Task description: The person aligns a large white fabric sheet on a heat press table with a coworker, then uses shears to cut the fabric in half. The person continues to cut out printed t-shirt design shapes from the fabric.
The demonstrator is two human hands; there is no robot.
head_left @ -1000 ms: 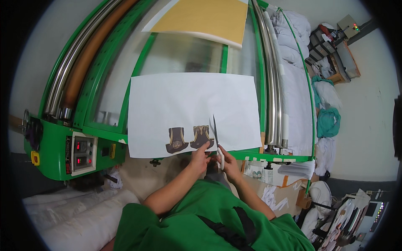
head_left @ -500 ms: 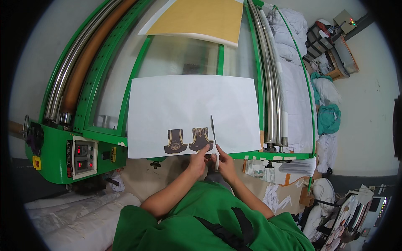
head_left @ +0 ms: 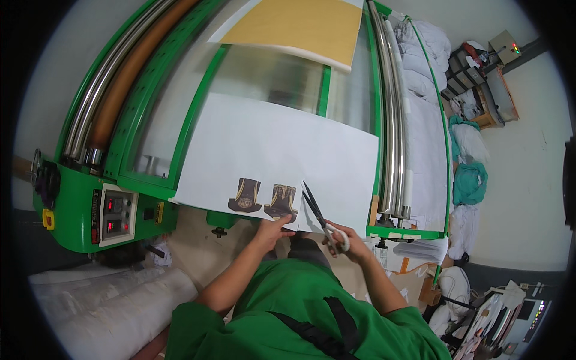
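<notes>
A large white paper sheet (head_left: 246,141) lies over the near end of the green-framed machine, carrying two dark brown printed shapes with gold trim. The left print (head_left: 245,195) is slightly apart from the right print (head_left: 281,201). My left hand (head_left: 273,234) pinches the sheet's near edge just below the right print, thumb on top. In my right hand (head_left: 349,241) are scissors (head_left: 316,209) with pale handles and dark blades, slightly apart. The blades point up and left over the sheet, right of a cut line running in from the near edge beside the right print.
A yellow-tan sheet (head_left: 303,27) lies across the machine's far end. Metal rollers (head_left: 393,138) run along the right and a brown roller (head_left: 123,78) along the left. The control box (head_left: 117,216) is at the near left. White fabric (head_left: 423,144) is heaped on the right.
My right hand has swung right and the scissors now tilt away from the cut. The sheet has turned slightly, its right side lower. My left hand has shifted left, still on the edge.
</notes>
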